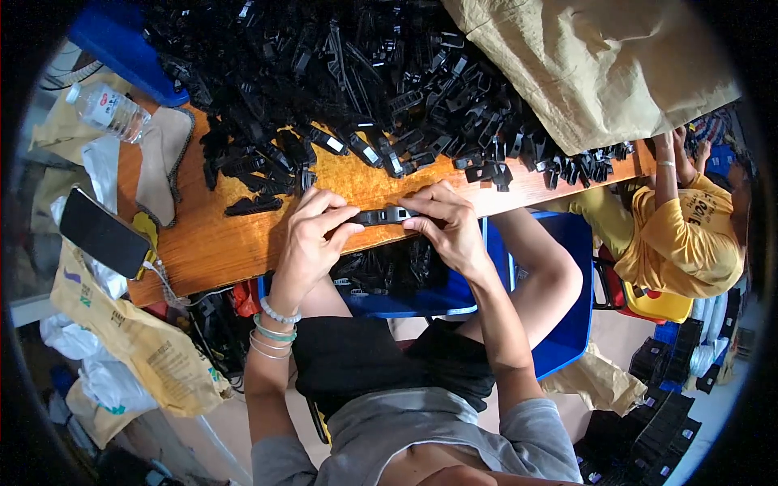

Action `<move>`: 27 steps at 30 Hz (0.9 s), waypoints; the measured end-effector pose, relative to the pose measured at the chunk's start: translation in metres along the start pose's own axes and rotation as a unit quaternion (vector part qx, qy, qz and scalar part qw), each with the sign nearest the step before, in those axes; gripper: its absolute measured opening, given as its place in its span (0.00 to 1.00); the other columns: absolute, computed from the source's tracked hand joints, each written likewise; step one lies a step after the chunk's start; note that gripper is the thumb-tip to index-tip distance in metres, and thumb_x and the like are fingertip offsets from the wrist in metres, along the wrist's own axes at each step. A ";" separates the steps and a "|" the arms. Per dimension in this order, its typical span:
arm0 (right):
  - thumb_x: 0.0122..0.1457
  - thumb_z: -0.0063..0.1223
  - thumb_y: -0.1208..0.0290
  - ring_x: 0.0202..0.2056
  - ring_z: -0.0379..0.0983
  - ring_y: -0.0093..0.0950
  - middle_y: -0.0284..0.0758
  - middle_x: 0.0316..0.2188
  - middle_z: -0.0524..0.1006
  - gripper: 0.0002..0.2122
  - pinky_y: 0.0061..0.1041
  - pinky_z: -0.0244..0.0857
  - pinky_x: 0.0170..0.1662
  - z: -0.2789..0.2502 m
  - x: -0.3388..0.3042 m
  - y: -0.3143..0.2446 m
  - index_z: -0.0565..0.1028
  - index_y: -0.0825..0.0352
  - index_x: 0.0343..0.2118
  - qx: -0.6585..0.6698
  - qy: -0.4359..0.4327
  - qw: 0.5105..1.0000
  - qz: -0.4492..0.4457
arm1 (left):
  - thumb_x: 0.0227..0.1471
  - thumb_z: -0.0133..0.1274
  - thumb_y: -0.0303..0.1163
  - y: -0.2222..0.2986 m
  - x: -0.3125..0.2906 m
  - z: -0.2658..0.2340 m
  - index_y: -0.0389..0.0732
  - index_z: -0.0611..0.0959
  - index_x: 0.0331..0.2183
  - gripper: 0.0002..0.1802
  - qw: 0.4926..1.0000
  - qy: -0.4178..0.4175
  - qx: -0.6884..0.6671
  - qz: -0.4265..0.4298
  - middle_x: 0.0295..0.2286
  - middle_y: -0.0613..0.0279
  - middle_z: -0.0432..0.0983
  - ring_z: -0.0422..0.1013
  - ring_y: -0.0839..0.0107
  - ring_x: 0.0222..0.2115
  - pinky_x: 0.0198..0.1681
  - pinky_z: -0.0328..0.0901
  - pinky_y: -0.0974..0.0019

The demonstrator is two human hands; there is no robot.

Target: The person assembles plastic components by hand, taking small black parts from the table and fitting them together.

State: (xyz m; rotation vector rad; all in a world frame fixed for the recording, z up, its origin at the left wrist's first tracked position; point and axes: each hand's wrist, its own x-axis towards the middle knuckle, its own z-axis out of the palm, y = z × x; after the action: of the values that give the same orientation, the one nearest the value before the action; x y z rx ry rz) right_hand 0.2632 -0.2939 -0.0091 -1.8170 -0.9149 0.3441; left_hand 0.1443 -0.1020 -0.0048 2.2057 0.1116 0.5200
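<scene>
A small black plastic part is stretched between my two hands, just over the near edge of the wooden table. My left hand pinches its left end with thumb and fingers. Its right end sits in the pinch of my right hand. The middle of the part shows a pale square spot; both ends are covered by my fingers. Beyond my hands lies a big heap of similar black plastic parts, with several loose ones at its near side.
A water bottle, an insole and a phone on a cable are at the left. A brown paper sheet covers the far right. Below the table edge stands a blue bin of black parts. Another person sits at the right.
</scene>
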 end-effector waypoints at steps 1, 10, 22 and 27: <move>0.46 0.64 0.78 0.37 0.69 0.33 0.37 0.32 0.77 0.14 0.29 0.63 0.43 0.001 0.001 -0.001 0.81 0.71 0.38 -0.007 0.008 1.000 -0.012 | 0.38 0.64 0.21 -0.001 0.001 0.001 0.30 0.84 0.30 0.11 1.000 0.001 0.000 0.001 0.28 0.56 0.73 0.69 0.61 0.32 0.37 0.66 0.63; 0.46 0.65 0.71 0.44 0.70 0.34 0.36 0.39 0.77 0.16 0.32 0.60 0.49 0.001 -0.007 -0.011 0.81 0.65 0.41 -0.080 -0.069 0.994 -0.019 | 0.44 0.63 0.25 -0.002 0.010 -0.006 0.31 0.84 0.33 0.11 0.993 -0.094 -0.036 0.055 0.29 0.57 0.75 0.71 0.63 0.33 0.38 0.68 0.64; 0.49 0.57 0.79 0.40 0.67 0.39 0.39 0.40 0.73 0.07 0.36 0.61 0.44 -0.002 0.028 0.015 0.73 0.67 0.32 -0.307 0.164 0.928 -0.129 | 0.50 0.58 0.26 -0.003 0.037 0.025 0.33 0.77 0.33 0.09 0.976 -0.003 0.198 0.085 0.36 0.50 0.70 0.71 0.51 0.36 0.38 0.68 0.57; 0.60 0.48 0.79 0.30 0.70 0.31 0.41 0.33 0.72 0.06 0.25 0.65 0.34 0.005 0.006 0.000 0.70 0.70 0.40 -0.052 0.203 0.978 0.008 | 0.46 0.57 0.20 0.009 0.004 0.013 0.30 0.78 0.34 0.10 0.996 0.045 0.070 0.036 0.38 0.49 0.69 0.70 0.53 0.38 0.41 0.67 0.57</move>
State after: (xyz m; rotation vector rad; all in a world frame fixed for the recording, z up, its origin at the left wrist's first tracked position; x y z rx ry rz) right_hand 0.2640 -0.2862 -0.0105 -1.8975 -0.6411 -0.0689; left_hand 0.1519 -0.1158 -0.0041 2.3297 0.1193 0.6712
